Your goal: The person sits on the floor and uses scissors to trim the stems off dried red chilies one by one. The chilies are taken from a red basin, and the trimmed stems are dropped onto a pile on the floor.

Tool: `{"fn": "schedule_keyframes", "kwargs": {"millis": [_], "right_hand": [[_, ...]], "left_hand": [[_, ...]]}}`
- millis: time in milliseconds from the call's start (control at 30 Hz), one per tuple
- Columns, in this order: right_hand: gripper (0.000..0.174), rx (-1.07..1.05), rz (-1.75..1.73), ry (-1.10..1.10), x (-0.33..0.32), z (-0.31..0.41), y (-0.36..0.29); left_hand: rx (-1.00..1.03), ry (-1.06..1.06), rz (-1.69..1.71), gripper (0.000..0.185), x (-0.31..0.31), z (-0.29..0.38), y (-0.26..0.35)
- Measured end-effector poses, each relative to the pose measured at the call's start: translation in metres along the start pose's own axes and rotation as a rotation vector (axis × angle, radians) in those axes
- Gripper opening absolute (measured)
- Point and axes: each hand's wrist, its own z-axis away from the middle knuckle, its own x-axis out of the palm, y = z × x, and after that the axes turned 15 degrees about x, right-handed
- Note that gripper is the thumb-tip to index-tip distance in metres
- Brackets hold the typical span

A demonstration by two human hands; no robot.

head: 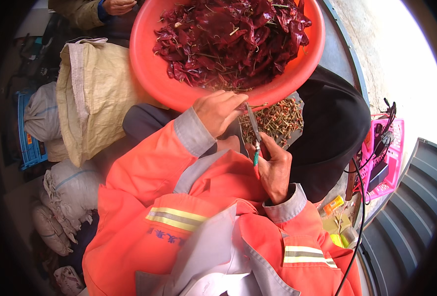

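Observation:
My right hand point(275, 166) grips a pair of scissors point(256, 148) whose handles are wrapped in green and red; the blades point up toward my left hand. At the near rim of a large red plastic basin point(148, 70), my left hand point(220, 111) pinches a dried red chili pepper point(242, 106), mostly hidden by the fingers, with its stem beside the blades. Dried red chili peppers point(233, 40) are heaped in the basin. Cut chili stems point(277, 120) lie in a pile below the rim, between my legs.
A yellowish woven sack point(100, 88) stands at the left, with stuffed pale sacks point(76, 183) and a blue crate point(27, 129) beyond. Another person's hand point(119, 5) shows at the top left. A pink plastic basket point(398, 155) and a black cable point(362, 207) are at the right.

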Motion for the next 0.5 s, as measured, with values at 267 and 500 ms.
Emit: {"fn": "schedule_keyframes", "kwargs": {"millis": [267,500], "right_hand": [[0.032,-0.026,0.046,-0.006,-0.006,0.002,0.0],[0.032,0.294,-0.421,-0.314,-0.003,-0.002,0.001]], "left_hand": [[0.024,-0.035,-0.024,0.032,-0.004,0.001,0.002],[0.021,0.024,0.016,0.045,0.002,0.009,-0.002]]}}
